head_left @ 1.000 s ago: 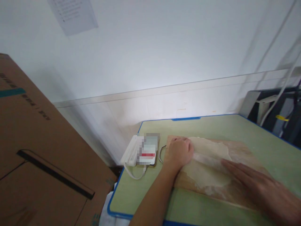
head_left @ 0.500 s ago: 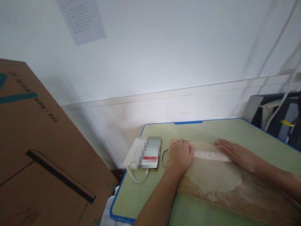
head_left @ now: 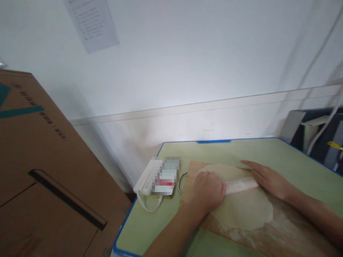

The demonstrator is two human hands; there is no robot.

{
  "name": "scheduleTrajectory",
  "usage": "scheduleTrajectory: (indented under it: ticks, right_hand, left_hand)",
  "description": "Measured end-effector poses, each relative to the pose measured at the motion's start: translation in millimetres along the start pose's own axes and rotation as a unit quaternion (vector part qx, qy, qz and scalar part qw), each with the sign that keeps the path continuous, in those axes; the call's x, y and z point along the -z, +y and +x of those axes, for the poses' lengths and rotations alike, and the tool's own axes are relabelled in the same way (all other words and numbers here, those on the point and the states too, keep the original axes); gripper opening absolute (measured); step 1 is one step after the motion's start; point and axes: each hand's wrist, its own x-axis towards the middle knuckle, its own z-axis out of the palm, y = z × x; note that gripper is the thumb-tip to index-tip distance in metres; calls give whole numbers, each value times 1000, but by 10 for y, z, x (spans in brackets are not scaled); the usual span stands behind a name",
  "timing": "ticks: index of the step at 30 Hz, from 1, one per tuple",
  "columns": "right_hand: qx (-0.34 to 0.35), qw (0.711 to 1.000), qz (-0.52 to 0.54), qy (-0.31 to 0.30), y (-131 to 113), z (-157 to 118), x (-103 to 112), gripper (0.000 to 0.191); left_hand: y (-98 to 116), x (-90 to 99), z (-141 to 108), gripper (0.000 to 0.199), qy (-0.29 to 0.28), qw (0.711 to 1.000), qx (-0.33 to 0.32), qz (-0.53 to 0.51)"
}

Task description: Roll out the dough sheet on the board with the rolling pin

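A pale, floured rolling pin (head_left: 241, 186) lies across a wide, thin sheet of dough (head_left: 245, 210). My left hand (head_left: 209, 189) is closed around the pin's left end, knuckles up, and hides that end. At the other end, my right hand (head_left: 269, 180) lies over the pin with its fingers stretched out flat past it. The pin's right tip is hidden under that palm. Beneath the dough is a wooden board (head_left: 194, 167) dusted with flour, mostly toward the lower right.
The board rests on a light green table (head_left: 150, 228) with a blue edge. Left of it lie a phone (head_left: 166, 176), a white power bank (head_left: 148, 176) with a cable, and a metal loop (head_left: 180, 184) at the board's edge. A large cardboard box (head_left: 53, 160) stands at left.
The rolling pin's left end and my left hand have come nearer to me, so the pin slants more. My right hand has shifted slightly. The view has moved a little.
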Motion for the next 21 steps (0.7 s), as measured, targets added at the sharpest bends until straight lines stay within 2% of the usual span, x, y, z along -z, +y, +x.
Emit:
scheduleTrajectory:
  ticks: [5, 10, 17, 21]
  right_hand:
    - [-1, 1000, -12, -25, -39, -1, 48, 51]
    - [-10, 998, -31, -59, -156, 11, 180, 50]
    - [21, 989, -31, -140, -251, 19, 373, 52]
    - [8, 983, -33, -182, -260, 12, 420, 51]
  left_hand:
    - [48, 114, -4, 38, -40, 998, -22, -31]
    - [19, 86, 19, 39, -83, 994, -6, -65]
    - [157, 35, -8, 38, -61, 997, -10, -38]
    - [198, 41, -10, 45, -57, 998, -17, -38]
